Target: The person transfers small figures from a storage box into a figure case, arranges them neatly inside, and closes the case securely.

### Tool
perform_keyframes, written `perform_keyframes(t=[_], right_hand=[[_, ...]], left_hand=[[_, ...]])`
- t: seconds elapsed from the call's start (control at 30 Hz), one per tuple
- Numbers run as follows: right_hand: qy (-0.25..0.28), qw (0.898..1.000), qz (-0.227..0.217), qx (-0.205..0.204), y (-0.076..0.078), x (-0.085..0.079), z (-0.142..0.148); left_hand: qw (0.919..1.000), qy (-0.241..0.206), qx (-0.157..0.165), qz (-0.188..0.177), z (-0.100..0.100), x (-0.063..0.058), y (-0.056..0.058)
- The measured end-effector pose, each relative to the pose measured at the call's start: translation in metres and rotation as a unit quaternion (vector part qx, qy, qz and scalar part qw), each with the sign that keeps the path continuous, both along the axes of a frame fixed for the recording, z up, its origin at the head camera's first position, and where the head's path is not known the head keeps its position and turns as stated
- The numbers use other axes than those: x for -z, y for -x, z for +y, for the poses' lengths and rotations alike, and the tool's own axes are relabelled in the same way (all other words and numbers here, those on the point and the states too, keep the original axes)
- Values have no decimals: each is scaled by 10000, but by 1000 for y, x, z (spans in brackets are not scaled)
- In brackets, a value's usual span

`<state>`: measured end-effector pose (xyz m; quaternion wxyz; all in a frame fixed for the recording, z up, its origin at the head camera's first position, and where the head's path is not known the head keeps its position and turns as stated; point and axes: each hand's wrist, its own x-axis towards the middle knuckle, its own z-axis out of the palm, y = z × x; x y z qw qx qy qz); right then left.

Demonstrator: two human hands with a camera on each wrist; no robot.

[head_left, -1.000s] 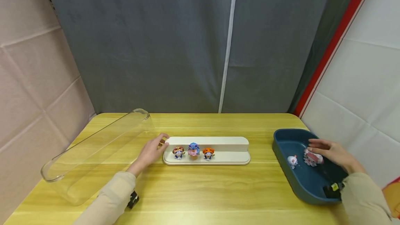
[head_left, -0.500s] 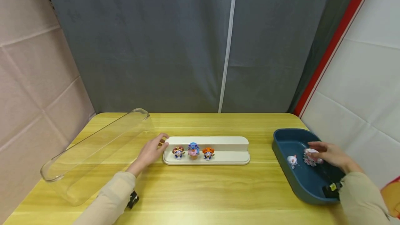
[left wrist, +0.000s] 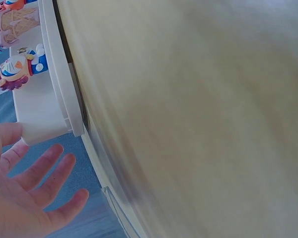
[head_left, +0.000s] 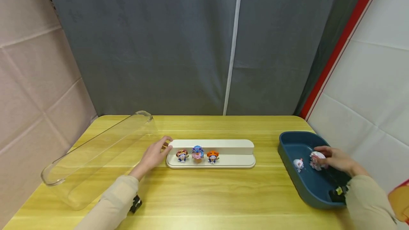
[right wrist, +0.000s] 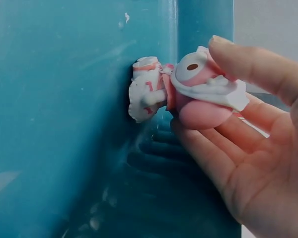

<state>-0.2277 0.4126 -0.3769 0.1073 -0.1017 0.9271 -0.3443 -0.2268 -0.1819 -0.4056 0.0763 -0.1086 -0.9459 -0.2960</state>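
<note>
My right hand (head_left: 338,159) is inside the dark blue bin (head_left: 316,191), pinching a pink-and-white figurine (right wrist: 203,91) between thumb and fingers around its head. The figurine's white-skirted lower part lies close to the bin surface; contact is unclear. Beside it in the bin is a smaller white figurine (head_left: 298,164). My left hand (head_left: 154,154) touches the left end of the white stepped display base (head_left: 236,159) with thumb and forefinger, the other fingers spread. On the base's lower step stand a red-hatted figurine (head_left: 182,155), a blue-haired figurine (head_left: 197,153) and an orange-hatted figurine (head_left: 212,157).
A long clear plastic cover (head_left: 102,155) lies slanted on the left of the wooden table (head_left: 204,194). A grey curtain (head_left: 159,52) hangs behind the table. A white wall panel (head_left: 367,91) borders the right side.
The right hand has lowered onto the larger figurine, its thumb and fingers closing round the head. That figurine has shifted slightly left. The left hand stays in place.
</note>
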Motion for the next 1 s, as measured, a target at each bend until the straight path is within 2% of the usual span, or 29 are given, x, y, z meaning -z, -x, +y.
perform_keyframes(t=[0.43,0.7,1.0], right_hand=[[-62,9994,267,226,-1,-3,-4],[36,9975,633,319,-1,-6,-6],[-193,9973,630,328,1,-17,-11]], left_hand=[[9999,-95,44,-24,0,-1,0],[10000,-66,14,-41,0,-1,0],[10000,-69,18,-5,1,-2,0]])
